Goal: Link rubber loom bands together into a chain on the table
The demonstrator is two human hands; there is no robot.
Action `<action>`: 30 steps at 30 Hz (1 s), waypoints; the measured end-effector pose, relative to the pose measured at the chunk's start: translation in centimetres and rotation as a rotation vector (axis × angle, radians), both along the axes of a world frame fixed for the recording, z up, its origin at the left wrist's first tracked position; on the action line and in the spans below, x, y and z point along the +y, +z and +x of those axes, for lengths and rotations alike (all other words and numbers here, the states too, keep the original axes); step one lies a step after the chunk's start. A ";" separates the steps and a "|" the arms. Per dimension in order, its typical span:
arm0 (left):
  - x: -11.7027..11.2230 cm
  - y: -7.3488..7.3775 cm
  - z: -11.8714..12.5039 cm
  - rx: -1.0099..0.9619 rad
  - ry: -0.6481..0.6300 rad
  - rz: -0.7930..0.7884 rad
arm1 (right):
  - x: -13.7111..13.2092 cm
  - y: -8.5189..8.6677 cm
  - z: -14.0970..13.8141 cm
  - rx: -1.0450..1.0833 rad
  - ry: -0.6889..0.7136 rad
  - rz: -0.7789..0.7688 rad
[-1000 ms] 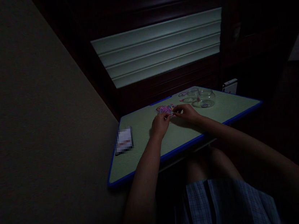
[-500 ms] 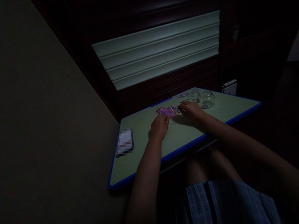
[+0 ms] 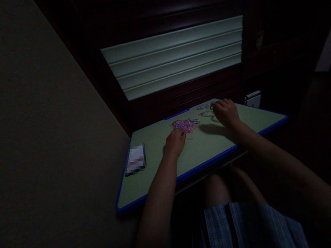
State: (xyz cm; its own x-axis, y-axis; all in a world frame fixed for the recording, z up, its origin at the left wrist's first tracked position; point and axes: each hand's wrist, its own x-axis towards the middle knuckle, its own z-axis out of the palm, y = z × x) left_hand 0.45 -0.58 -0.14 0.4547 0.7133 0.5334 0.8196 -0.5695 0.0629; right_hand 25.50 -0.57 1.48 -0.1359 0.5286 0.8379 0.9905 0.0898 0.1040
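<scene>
The right hand (image 3: 226, 113) has just left the right edge of the pile of small coloured bands (image 3: 185, 124) and now hangs well to its right, over the clear containers (image 3: 208, 114), so the work is now split between pile and containers. Its fingers are curled and narrow; in this dim light I can't tell whether they hold anything. The left hand (image 3: 175, 142) has stayed at the pile's near edge, fingers bunched, grip hidden. A single pink loop (image 3: 189, 139) lies just on the near side of the pile. Left of the pile, a blurred-out flat object (image 3: 135, 159) rests on the pale, blue-edged surface (image 3: 158, 165). Beyond the pile rises a pale slatted panel (image 3: 176, 60) in dark framing; a plain wall (image 3: 46, 114) stands far left.
</scene>
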 end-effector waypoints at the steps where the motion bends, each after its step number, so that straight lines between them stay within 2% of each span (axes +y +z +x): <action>1: 0.0 0.0 0.0 0.004 -0.001 0.001 | 0.0 -0.1 0.4 0.054 -0.032 0.033; 5: 0.1 -0.1 -0.2 0.006 -0.002 -0.001 | 0.1 -0.4 1.3 0.201 -0.111 0.106; 16: 0.1 -0.2 -0.2 0.031 0.013 0.013 | 0.6 -0.9 2.5 0.427 -0.236 0.140; 26: -0.4 0.3 0.0 0.044 0.045 -0.028 | 0.5 -1.2 2.6 0.447 -0.209 0.082; 30: -0.2 0.2 0.0 0.035 0.021 -0.011 | 0.6 -1.3 2.6 0.446 -0.203 0.062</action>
State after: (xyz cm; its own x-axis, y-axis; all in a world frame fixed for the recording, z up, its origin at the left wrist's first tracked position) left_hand 0.43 -0.79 0.02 0.4579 0.7285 0.5095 0.8329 -0.5520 0.0407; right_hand 28.11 0.02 0.22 0.3436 0.4550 0.8216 0.9366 -0.1021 -0.3351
